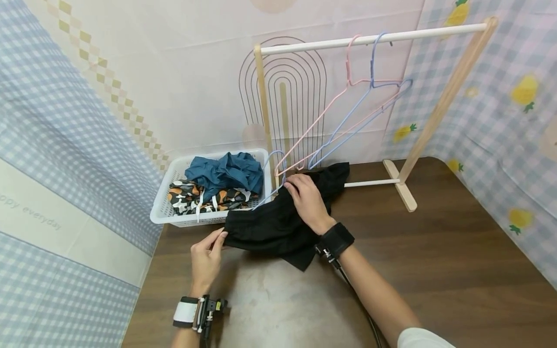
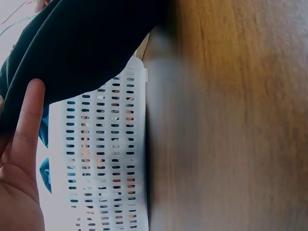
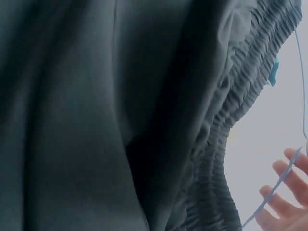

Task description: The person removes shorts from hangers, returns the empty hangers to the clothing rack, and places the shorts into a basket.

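Observation:
Black shorts (image 1: pixel 270 232) with a gathered elastic waistband (image 3: pixel 211 159) are stretched out in front of me. At the left end of the waistband, my left hand (image 1: pixel 206 258) pinches the cloth between thumb and fingers. In the left wrist view a finger (image 2: pixel 28 125) lies straight along the dark fabric. My right hand (image 1: pixel 310 205) is over the upper edge of the shorts and holds a blue hanger (image 1: pixel 266 197). The hanger's wire crosses the right fingers (image 3: pixel 284 204) in the right wrist view; part of the hanger is hidden behind the shorts.
A white basket (image 1: pixel 171 217) at the back left holds a teal garment (image 1: pixel 226 174) and a patterned one (image 1: pixel 184 195). Behind the shorts stands a rack with a white rail (image 1: pixel 417 34), carrying a pink hanger (image 1: pixel 315 121) and another blue hanger (image 1: pixel 348 118).

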`<state>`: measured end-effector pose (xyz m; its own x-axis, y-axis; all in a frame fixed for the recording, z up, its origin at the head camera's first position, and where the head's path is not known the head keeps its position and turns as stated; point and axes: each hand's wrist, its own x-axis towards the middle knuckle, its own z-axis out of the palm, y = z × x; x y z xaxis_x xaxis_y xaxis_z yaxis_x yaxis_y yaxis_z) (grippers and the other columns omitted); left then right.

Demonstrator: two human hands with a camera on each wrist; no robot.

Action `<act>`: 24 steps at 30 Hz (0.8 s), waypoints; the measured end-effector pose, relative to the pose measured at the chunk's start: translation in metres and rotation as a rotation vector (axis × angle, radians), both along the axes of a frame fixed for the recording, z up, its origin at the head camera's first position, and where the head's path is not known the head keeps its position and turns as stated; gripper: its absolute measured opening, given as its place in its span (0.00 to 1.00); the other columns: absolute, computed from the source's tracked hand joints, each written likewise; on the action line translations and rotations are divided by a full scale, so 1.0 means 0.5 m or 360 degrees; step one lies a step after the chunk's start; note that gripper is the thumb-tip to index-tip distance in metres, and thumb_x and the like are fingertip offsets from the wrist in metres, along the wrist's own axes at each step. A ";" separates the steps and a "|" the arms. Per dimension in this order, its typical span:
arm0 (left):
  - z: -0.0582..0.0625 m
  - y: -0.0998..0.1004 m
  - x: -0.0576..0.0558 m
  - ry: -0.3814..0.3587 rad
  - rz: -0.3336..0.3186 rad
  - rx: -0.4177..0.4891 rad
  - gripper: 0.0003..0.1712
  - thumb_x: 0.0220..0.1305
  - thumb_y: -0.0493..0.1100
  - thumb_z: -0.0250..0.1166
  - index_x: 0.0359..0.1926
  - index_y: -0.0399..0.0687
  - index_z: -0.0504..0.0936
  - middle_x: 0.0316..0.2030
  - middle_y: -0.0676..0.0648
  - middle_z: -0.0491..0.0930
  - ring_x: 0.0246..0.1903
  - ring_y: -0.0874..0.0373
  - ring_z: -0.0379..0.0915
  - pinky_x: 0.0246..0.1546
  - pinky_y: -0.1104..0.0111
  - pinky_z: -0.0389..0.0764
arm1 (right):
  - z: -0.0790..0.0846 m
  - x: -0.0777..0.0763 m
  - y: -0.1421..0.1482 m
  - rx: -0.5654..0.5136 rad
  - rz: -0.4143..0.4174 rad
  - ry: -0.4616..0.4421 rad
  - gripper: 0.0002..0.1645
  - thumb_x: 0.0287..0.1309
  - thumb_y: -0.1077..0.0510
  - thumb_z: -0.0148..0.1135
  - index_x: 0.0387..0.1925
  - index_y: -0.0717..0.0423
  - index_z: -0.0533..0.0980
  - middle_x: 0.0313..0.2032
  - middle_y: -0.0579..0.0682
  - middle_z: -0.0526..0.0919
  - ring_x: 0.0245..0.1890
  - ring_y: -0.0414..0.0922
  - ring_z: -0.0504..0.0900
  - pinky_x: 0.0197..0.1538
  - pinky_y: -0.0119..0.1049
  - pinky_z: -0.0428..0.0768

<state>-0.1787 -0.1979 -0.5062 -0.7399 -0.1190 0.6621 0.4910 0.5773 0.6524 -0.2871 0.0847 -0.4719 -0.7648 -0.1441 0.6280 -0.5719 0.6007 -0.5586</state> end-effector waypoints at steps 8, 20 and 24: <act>0.005 -0.018 -0.005 -0.0276 -0.0080 0.0091 0.09 0.71 0.31 0.68 0.48 0.37 0.91 0.29 0.43 0.89 0.21 0.67 0.77 0.24 0.78 0.79 | 0.006 -0.014 0.018 -0.0023 0.0138 -0.0136 0.15 0.76 0.54 0.62 0.49 0.61 0.86 0.44 0.54 0.86 0.47 0.51 0.84 0.53 0.47 0.82; 0.035 -0.029 -0.032 -0.0547 -0.0136 0.0018 0.13 0.73 0.35 0.68 0.55 0.35 0.87 0.49 0.37 0.89 0.46 0.49 0.88 0.43 0.79 0.83 | 0.003 -0.024 0.036 -0.0211 0.0273 -0.0353 0.12 0.75 0.56 0.62 0.46 0.60 0.85 0.42 0.54 0.88 0.44 0.49 0.87 0.51 0.46 0.84; 0.046 -0.027 -0.034 -0.0667 -0.0192 -0.0046 0.20 0.74 0.40 0.68 0.63 0.40 0.83 0.54 0.38 0.87 0.54 0.45 0.85 0.54 0.60 0.85 | 0.005 -0.020 0.039 -0.0247 0.0256 -0.0395 0.11 0.75 0.56 0.63 0.46 0.60 0.85 0.41 0.55 0.88 0.44 0.50 0.87 0.51 0.47 0.83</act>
